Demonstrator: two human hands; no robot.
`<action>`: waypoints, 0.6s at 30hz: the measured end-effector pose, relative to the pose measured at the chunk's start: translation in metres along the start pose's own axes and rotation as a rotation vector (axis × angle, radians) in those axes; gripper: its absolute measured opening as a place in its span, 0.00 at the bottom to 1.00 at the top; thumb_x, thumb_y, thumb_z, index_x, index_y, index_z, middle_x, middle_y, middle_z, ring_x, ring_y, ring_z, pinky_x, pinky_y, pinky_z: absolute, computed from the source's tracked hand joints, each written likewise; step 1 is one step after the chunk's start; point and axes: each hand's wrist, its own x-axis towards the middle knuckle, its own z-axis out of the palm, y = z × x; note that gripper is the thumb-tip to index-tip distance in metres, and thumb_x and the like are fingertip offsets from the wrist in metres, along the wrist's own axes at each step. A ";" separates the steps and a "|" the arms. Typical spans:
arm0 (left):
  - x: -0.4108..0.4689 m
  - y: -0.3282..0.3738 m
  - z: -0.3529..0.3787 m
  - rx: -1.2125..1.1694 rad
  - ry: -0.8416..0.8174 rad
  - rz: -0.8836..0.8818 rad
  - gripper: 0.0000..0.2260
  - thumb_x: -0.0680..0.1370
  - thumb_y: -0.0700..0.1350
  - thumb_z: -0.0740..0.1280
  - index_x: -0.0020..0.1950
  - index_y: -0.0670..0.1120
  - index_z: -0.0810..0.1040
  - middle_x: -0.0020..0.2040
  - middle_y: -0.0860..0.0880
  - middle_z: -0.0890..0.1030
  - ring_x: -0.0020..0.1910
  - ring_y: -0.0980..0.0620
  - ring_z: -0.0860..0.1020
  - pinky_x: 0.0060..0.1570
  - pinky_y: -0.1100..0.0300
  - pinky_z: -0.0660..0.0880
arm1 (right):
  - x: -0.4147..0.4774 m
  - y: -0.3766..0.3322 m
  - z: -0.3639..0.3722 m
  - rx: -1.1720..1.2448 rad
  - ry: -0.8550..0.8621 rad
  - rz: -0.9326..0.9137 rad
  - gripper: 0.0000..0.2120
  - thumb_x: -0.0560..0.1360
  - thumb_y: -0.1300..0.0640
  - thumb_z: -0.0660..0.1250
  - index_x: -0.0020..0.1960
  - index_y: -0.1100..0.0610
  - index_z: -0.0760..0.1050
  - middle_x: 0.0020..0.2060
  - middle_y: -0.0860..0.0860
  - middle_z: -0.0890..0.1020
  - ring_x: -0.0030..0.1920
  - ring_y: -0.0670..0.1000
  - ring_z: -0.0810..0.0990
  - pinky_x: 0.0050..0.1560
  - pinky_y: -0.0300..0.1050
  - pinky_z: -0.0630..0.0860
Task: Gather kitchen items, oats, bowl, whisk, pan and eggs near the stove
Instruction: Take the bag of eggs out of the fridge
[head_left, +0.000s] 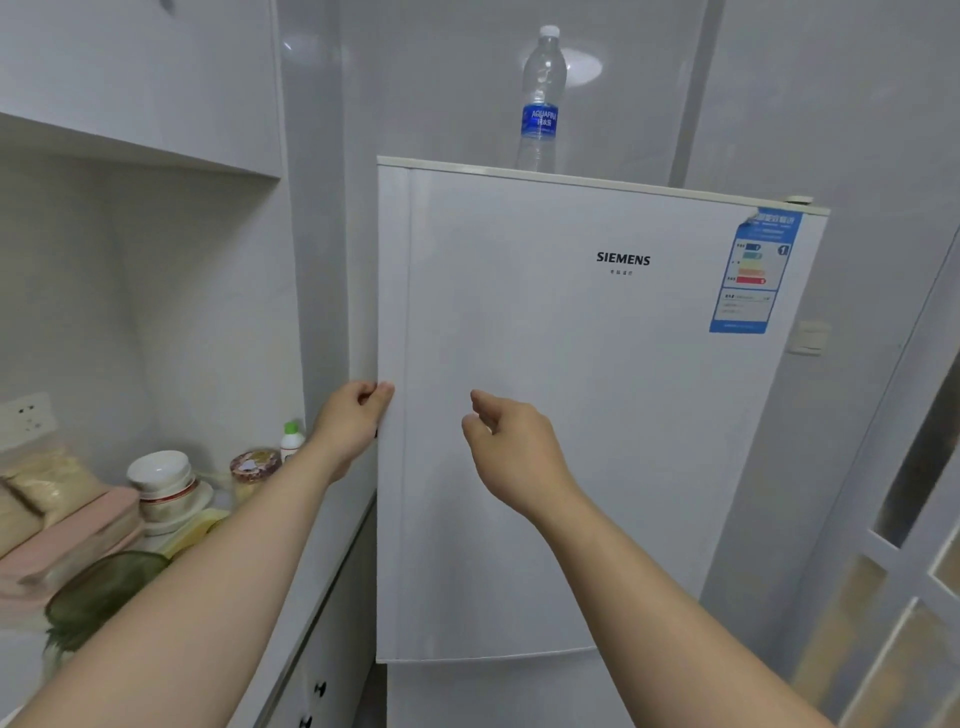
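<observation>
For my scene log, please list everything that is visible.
fridge: one, white, centre
water bottle: one, clear, blue label, atop fridge
energy label: one, blue, door's upper right
bowls: stack, white, left counter
jar: one, patterned lid, beside bowls
small bottle: one, white, green cap, counter beside fridge
wall socket: one, white, far left
left grip: one, holds door's left edge
right grip: one, before door, empty

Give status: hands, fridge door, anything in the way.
Left hand grips fridge door edge; right hand loose, empty. Door looks shut. Water bottle upright on top, off the door.
</observation>
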 end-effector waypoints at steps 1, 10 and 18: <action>-0.017 0.003 -0.004 -0.010 -0.002 0.008 0.12 0.81 0.55 0.66 0.45 0.47 0.79 0.45 0.45 0.83 0.49 0.39 0.82 0.54 0.40 0.80 | -0.009 -0.001 0.001 0.008 -0.009 0.003 0.23 0.82 0.55 0.57 0.76 0.55 0.65 0.72 0.48 0.72 0.69 0.45 0.72 0.62 0.31 0.64; -0.125 0.037 -0.013 -0.053 -0.059 0.077 0.11 0.79 0.52 0.68 0.50 0.44 0.78 0.48 0.43 0.81 0.49 0.42 0.82 0.50 0.43 0.82 | -0.088 -0.009 0.030 0.086 0.057 0.005 0.26 0.82 0.52 0.58 0.79 0.54 0.60 0.75 0.49 0.67 0.72 0.47 0.68 0.65 0.31 0.59; -0.194 0.064 -0.017 0.019 -0.205 0.158 0.10 0.78 0.50 0.71 0.46 0.44 0.77 0.39 0.46 0.80 0.39 0.46 0.80 0.36 0.54 0.79 | -0.147 -0.028 0.019 0.127 0.253 0.103 0.25 0.82 0.51 0.58 0.78 0.53 0.62 0.75 0.49 0.68 0.73 0.48 0.68 0.73 0.39 0.62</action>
